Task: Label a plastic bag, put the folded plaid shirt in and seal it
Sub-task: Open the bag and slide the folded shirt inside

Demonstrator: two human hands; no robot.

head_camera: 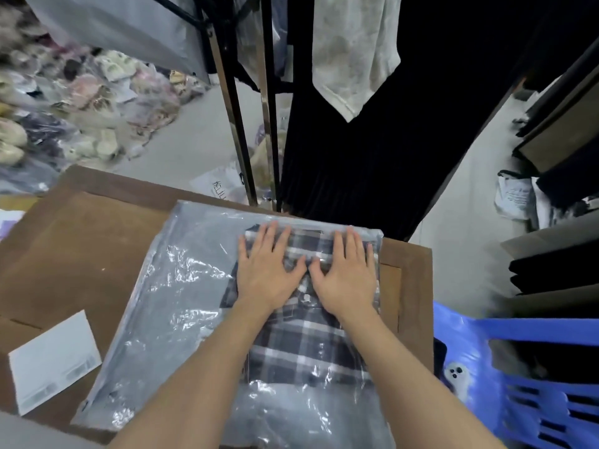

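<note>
A clear plastic bag (181, 303) lies on a brown cardboard surface (74, 254). The folded plaid shirt (304, 345), dark with white stripes, sits inside the bag's right half. My left hand (267, 270) and my right hand (346, 273) lie flat side by side on top of the bag, pressing on the far end of the shirt, fingers spread. Neither hand grips anything. The near edge of the bag runs under my forearms.
A white label sheet (55, 361) lies at the near left on the cardboard. A blue plastic crate (534, 393) stands at the right. A black clothes rack (246, 124) with hanging garments rises just beyond. Bagged goods (64, 102) are piled on the floor at far left.
</note>
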